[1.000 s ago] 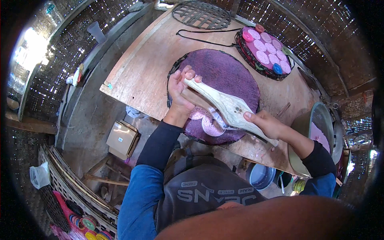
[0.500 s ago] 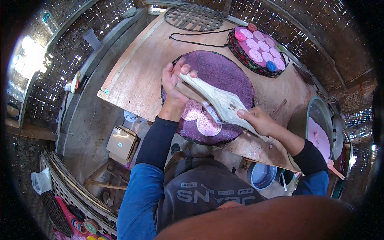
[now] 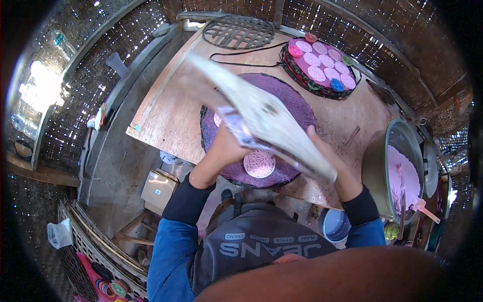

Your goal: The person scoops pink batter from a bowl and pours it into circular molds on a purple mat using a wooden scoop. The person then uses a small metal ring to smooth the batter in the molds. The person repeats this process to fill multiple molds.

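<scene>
A long pale wooden press (image 3: pixel 261 108) with a wide middle and narrow ends is tilted above the table, smeared by motion. My left hand (image 3: pixel 226 146) is closed on its near side beside a shiny part, the fingers mostly hidden under the wood. Around the right part of the press my right hand (image 3: pixel 329 151) is closed, its thumb side showing and the other fingers covered. Beneath lies a round purple cloth-covered board (image 3: pixel 294 98). A round pink lacy noodle cake (image 3: pixel 259 164) sits on its near part; another pink cake (image 3: pixel 217 119) is largely hidden by the press.
At the back right, a round pink-topped tray (image 3: pixel 322 73) bears several pink cakes and coloured lids. A woven lattice disc (image 3: pixel 236 31) lies at the far edge. Right of the table stands a large pot (image 3: pixel 377 163) of pink dough with a pink spatula (image 3: pixel 427 211). A blue bucket (image 3: pixel 336 224) is below.
The press has swung up, its left end now farther away and higher. My left hand has moved from that end to the near middle. My right hand has shifted slightly towards me.
</scene>
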Available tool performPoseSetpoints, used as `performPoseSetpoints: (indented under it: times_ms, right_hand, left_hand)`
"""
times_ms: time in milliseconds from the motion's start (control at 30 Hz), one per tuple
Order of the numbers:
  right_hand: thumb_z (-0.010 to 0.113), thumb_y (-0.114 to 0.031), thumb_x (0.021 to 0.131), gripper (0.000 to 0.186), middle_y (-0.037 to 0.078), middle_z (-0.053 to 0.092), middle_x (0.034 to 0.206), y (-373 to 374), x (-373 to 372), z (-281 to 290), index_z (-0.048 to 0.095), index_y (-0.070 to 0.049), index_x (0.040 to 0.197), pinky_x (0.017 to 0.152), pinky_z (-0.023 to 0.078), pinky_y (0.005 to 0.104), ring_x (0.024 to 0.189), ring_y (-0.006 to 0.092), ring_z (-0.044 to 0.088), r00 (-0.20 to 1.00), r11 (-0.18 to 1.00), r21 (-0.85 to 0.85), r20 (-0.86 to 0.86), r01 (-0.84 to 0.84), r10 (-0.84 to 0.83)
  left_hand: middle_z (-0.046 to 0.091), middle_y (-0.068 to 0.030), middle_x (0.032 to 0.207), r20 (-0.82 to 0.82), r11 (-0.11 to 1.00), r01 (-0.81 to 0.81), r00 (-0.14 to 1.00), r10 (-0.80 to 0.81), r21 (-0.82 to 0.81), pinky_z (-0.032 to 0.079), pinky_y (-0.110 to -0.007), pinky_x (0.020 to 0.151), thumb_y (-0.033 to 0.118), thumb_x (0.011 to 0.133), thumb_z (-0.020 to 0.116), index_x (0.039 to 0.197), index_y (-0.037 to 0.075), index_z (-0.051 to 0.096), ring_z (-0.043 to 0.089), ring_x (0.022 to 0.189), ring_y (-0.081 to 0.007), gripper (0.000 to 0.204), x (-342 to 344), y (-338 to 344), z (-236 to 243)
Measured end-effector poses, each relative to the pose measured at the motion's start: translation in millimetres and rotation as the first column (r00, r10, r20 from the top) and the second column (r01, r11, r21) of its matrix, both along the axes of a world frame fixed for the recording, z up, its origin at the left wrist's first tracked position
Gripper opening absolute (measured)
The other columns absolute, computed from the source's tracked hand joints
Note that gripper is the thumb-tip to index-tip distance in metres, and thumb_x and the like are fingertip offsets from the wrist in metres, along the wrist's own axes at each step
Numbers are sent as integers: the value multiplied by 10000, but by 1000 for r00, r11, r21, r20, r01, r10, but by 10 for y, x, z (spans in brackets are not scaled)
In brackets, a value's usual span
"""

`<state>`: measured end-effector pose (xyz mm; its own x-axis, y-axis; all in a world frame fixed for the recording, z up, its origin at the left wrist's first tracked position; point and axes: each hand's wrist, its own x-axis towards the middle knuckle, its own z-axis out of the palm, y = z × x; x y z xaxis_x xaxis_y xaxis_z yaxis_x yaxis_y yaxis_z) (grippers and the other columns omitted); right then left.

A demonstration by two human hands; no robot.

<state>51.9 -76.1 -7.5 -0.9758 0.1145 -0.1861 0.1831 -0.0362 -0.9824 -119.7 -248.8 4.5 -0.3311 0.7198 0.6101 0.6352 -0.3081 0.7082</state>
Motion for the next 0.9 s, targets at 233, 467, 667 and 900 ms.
performPoseSetpoints:
  times_ms: [233,467,667,900]
  right_hand:
    - [742,-465,633,1033,201,405,1308,-288,-21,-666,174,-81,1406,1072,50,543,1329,292,243,984,377,925,-17,-53,180]
    - [759,-407,638,1017,143,406,1329,-257,-41,-629,179,-67,1401,1065,35,562,1323,267,257,980,449,890,-20,-73,199]
    - [764,-420,623,967,122,389,1358,-234,-44,-597,254,-77,1370,1059,35,574,1317,265,272,977,458,877,50,-142,207]
    - [766,-464,569,1082,101,350,1394,250,246,-650,186,-129,1419,1055,51,582,1308,268,294,992,424,897,-99,123,-78]
  left_hand:
    - [607,-86,927,828,978,-210,547,122,-6,487,-250,652,-87,663,615,1016,-19,574,596,798,-142,362,-15,-314,-178]
    - [606,-81,944,821,964,-261,541,180,-39,493,-265,669,-111,653,622,1038,-25,563,597,800,-158,398,-38,-383,-298]
    - [607,-80,938,844,966,-234,492,212,-106,490,-257,657,-104,653,629,1043,-30,560,596,782,-148,403,-29,-331,-259]
    - [607,-82,934,827,980,-166,532,181,-108,486,-250,663,-109,639,620,1054,-24,556,596,789,-147,428,-44,-254,-301]
